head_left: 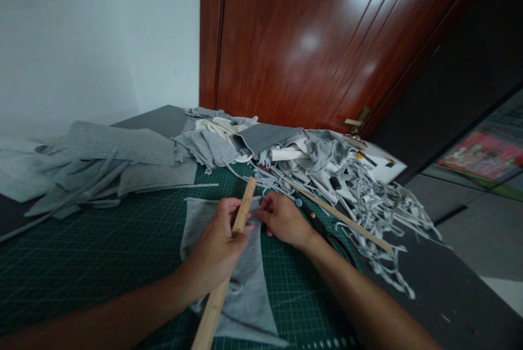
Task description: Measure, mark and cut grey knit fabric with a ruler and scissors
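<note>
A flat wooden strip [212, 314] runs lengthwise over a piece of light grey fabric [249, 295]. My left hand [223, 238] is closed around the strip, thumb on one side and fingers on the other, above the fabric. At the fabric's far right corner, my right hand [284, 218] has its fingers curled and pinched at the cloth's edge; the fingertips are partly hidden. The fabric lies somewhat wrinkled on a green cutting mat [102, 252]. Just right of my right hand lies a dark-handled tool with a cord [312, 216].
A heap of grey cloth scraps and thin strips [368, 203] spreads along the right and back. Another wooden strip [347, 219] lies across it. Folded grey fabric [122, 145] is piled at the left, near a white wall. Behind the table stands a brown door [286, 39].
</note>
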The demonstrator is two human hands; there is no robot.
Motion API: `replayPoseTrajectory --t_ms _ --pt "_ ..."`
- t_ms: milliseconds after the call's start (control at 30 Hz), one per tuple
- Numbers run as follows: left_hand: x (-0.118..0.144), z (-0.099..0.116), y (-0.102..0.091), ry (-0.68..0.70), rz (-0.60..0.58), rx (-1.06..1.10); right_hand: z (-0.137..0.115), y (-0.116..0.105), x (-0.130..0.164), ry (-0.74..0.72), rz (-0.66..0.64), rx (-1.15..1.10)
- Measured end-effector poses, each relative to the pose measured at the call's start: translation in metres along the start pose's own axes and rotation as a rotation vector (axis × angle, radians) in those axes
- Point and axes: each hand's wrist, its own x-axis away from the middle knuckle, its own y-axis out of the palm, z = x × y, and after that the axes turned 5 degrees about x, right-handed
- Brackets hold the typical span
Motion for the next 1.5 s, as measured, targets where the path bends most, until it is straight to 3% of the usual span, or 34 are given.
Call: replayPoseTrajectory --t_ms 133,233,333,367,467,600,733,833,933,1033,1167,1333,1500 --pt "0.002 0.004 0.002 0.059 -0.002 -0.090 -0.001 0.005 0.012 -0.097 0.165 0.141" --pt "0.005 0.006 0.001 0.082 0.007 -0.228 -0.008 0.009 0.041 -0.197 0.208 0.182" --pt "0.004 0.007 0.002 0.062 -0.010 -0.214 -0.011 0.020 0.079 -0.378 0.176 0.160" --pt "0.002 0.008 0.002 0.053 -0.019 -0.188 -0.010 0.025 0.090 -0.509 0.141 0.143" --pt "-0.008 0.014 -0.001 0.001 -0.026 -0.092 0.001 0.041 0.110 -0.693 0.038 0.215" --pt "-0.021 0.025 -0.014 -0.030 -0.049 -0.225 0.011 0.049 0.112 -0.677 -0.050 0.352" --pt "-0.016 0.028 -0.028 0.136 -0.082 -0.533 0.006 0.046 0.112 -0.686 -0.092 0.439" --pt "-0.011 0.024 -0.032 0.225 -0.150 -0.634 0.002 0.045 0.112 -0.706 -0.096 0.453" --pt "-0.009 0.020 -0.031 0.227 -0.176 -0.701 0.006 0.045 0.112 -0.700 -0.093 0.441" --pt "-0.009 0.021 -0.034 0.199 -0.213 -0.739 0.015 0.040 0.111 -0.703 -0.172 0.427" --pt "-0.008 0.037 -0.047 0.145 -0.404 -0.675 0.021 0.025 0.113 -0.703 -0.269 0.354" --pt "-0.013 0.067 -0.063 0.034 -0.672 -0.689 0.011 0.012 0.113 -0.650 -0.362 0.291" --pt "-0.018 0.077 -0.070 -0.034 -0.806 -0.775 0.004 0.009 0.113 -0.649 -0.370 0.343"
